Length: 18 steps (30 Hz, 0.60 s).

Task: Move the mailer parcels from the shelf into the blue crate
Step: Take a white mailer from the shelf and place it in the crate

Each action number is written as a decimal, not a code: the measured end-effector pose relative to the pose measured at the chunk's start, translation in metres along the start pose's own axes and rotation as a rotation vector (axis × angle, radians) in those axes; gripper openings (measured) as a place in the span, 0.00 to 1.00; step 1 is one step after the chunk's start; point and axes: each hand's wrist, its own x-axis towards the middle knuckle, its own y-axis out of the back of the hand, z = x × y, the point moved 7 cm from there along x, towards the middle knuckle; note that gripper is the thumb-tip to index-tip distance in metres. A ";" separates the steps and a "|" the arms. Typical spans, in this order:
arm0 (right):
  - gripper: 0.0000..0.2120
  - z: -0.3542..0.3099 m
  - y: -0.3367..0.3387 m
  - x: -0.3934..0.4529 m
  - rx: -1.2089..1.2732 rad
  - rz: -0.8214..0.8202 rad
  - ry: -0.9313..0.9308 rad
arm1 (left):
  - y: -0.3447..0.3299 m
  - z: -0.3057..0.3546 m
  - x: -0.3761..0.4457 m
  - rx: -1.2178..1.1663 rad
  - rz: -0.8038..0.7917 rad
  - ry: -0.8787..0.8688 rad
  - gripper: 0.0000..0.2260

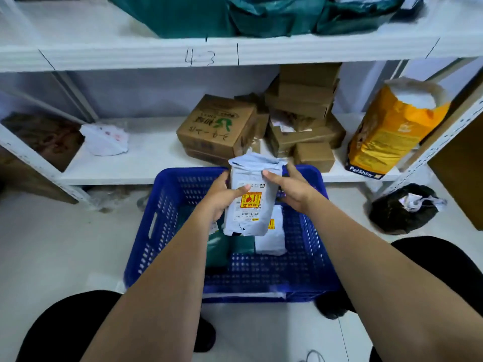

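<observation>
A pale grey mailer parcel (248, 205) with a yellow-and-red label hangs upright over the blue crate (156, 226). My left hand (222, 197) grips its left edge and my right hand (290, 189) grips its right edge near the top. Inside the crate lie another pale mailer (271, 239) and dark green mailers (219, 249). The crate stands on the floor in front of the white shelf (146, 158). More green mailers (235, 14) are piled on the upper shelf board.
The lower shelf holds brown cardboard boxes (217, 126), a white plastic bag (107, 138) and an orange pet-food bag (392, 129). A black bag (400, 210) sits on the floor at right. My knees in dark clothing flank the crate.
</observation>
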 end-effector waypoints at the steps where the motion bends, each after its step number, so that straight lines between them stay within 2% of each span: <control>1: 0.18 0.014 -0.001 0.002 -0.014 0.016 -0.004 | -0.002 -0.016 0.004 -0.021 0.010 0.015 0.27; 5: 0.07 0.078 0.001 0.009 -0.067 0.081 -0.056 | -0.008 -0.090 0.018 -0.107 0.037 0.115 0.27; 9: 0.06 0.144 0.013 0.020 -0.117 0.158 -0.118 | -0.014 -0.150 0.023 -0.156 0.042 0.150 0.20; 14: 0.06 0.198 0.020 0.026 -0.139 0.204 -0.102 | -0.010 -0.203 0.029 -0.015 0.126 0.127 0.14; 18: 0.05 0.228 0.019 0.026 -0.229 0.178 -0.152 | -0.001 -0.236 0.024 0.126 0.166 0.184 0.17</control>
